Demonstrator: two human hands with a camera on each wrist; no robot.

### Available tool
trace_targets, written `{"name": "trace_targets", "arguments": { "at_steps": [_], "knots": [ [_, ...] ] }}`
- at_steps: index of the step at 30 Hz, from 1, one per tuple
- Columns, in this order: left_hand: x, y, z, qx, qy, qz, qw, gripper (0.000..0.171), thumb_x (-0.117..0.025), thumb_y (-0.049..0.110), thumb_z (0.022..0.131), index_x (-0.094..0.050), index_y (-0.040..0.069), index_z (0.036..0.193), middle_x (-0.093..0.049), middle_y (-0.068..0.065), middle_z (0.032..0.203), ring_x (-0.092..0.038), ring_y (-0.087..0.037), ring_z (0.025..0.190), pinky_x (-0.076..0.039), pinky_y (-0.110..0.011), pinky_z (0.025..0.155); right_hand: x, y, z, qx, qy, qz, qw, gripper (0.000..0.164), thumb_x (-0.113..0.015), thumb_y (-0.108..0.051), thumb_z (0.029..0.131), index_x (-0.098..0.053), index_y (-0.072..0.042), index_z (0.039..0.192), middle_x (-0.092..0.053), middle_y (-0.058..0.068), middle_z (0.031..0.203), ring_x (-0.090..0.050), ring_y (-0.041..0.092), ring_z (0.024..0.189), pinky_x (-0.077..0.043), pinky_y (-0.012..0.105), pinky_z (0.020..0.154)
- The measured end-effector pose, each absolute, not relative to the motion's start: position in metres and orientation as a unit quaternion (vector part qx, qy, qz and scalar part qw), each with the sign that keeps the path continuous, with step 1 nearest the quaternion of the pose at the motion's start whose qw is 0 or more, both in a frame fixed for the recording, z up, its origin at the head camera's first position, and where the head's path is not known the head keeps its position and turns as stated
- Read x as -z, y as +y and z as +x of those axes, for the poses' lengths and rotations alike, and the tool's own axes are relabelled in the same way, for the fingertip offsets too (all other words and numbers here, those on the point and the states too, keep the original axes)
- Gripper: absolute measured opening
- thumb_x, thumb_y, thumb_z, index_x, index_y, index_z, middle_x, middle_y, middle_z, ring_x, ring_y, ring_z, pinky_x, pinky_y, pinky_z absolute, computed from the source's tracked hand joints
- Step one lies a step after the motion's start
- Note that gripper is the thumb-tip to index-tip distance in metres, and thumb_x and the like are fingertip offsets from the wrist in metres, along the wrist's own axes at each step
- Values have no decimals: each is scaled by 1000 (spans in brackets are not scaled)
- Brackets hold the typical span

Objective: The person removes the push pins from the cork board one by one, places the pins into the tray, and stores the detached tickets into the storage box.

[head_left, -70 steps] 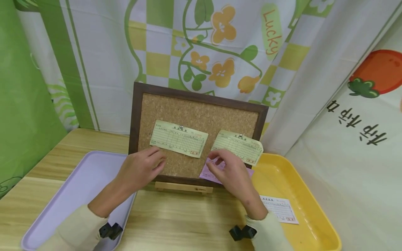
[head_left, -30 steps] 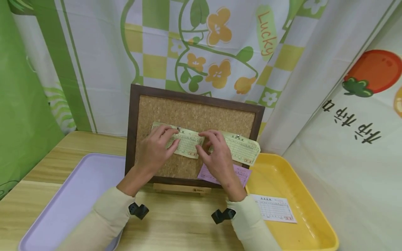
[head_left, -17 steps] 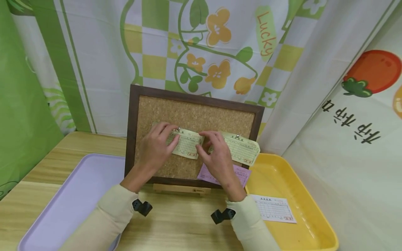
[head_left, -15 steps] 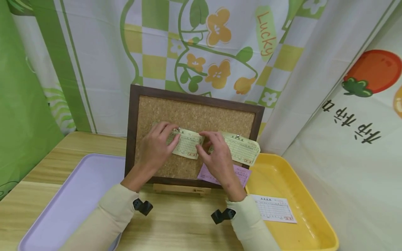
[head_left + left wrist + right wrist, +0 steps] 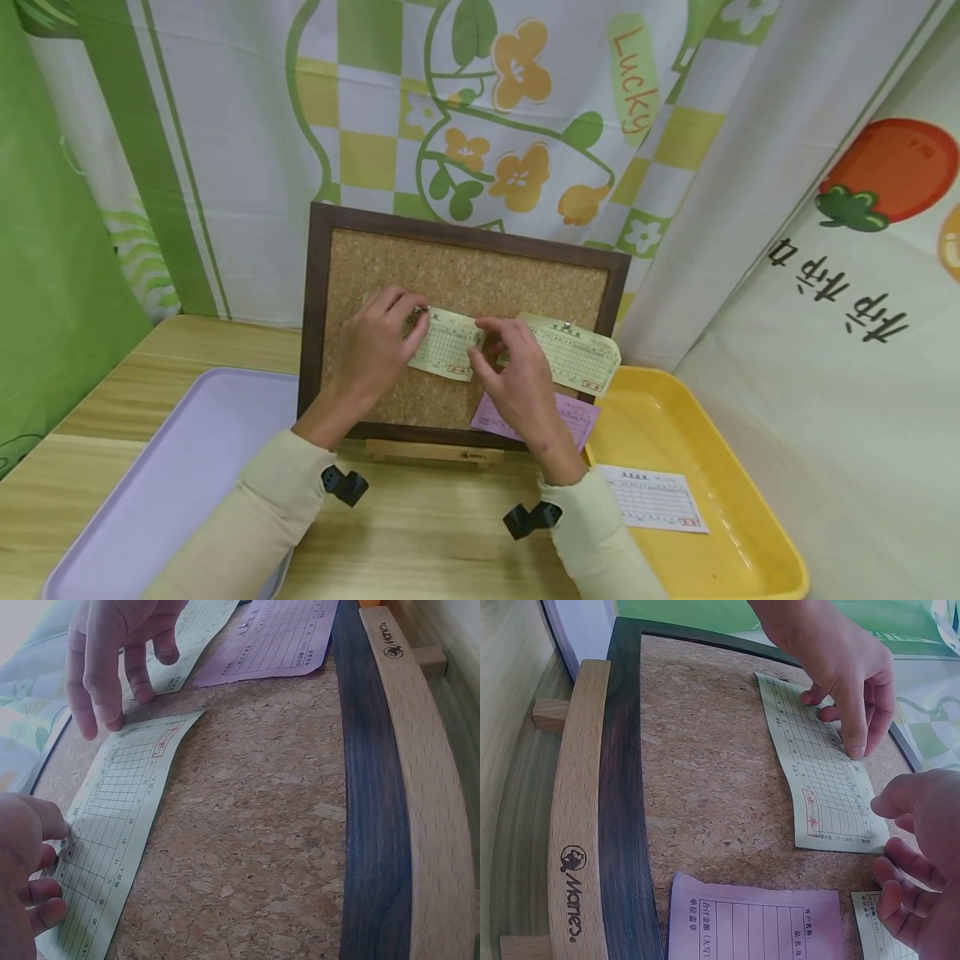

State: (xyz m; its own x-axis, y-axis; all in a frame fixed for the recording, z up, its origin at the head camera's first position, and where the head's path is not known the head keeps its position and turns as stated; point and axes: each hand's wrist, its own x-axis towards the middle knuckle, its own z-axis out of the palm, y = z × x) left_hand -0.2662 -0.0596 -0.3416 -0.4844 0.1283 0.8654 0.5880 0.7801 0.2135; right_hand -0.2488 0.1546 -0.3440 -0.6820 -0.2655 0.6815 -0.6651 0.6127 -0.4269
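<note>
A: Behind your bench [image 5: 420, 537], a patterned curtain [image 5: 232, 150] fills the top of the head view. Your corkboard [image 5: 450, 262] leans at the centre on a wooden stand [image 5: 435, 451], with a purple tray [image 5: 180, 467] at lower left and a yellow tray [image 5: 750, 500] at lower right.

B: The thing you're working on is the left green slip [image 5: 447, 346], just below the board's middle. Your left hand [image 5: 375, 342] covers its left part and seems to pinch the pin [image 5: 423, 309] at the top edge, though the fingers mostly hide it.

A: And your right hand [image 5: 517, 375] is by the slip's right end, thumb and forefinger bent with a gap between them. You're at or very near that edge; I can't tell how firmly you touch it, if at all.

B: So I'd judge the step in hand to be working that pin, but whether you're seating or freeing it doesn't show.

A: Either way, your next move calls for a square grip on the pin and light support at the slip's right end, so the paper doesn't tear or swing.

B: Mind your right wrist, too: the right green slip [image 5: 573, 358] and the pink slip [image 5: 576, 412] are right beside it. Your white slip [image 5: 660, 502] lies in the yellow tray, well apart.
</note>
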Motion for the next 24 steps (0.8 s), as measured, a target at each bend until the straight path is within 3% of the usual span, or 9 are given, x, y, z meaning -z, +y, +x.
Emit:
{"name": "trace_targets", "arguments": {
  "at_steps": [18,24],
  "knots": [
    [338,-62,-268,245,-825,-224,458,3,-73,8,94,-72,5,93,-65,-7,89,-60,-23,68,-47,-35,48,339,151,-248,-342,-855,254,297,34,-75,-11,95,-64,-9,127,-56,10,117,-60,20,87,-52,37,70],
    [338,-62,-269,244,-821,-226,464,3,-74,6,93,-71,5,92,-63,-7,87,-58,-22,65,-45,-34,47,340,152,-247,-334,-857,241,311,36,-76,-10,93,-64,-8,127,-58,9,113,-62,20,88,-53,36,70]
  ]
}}
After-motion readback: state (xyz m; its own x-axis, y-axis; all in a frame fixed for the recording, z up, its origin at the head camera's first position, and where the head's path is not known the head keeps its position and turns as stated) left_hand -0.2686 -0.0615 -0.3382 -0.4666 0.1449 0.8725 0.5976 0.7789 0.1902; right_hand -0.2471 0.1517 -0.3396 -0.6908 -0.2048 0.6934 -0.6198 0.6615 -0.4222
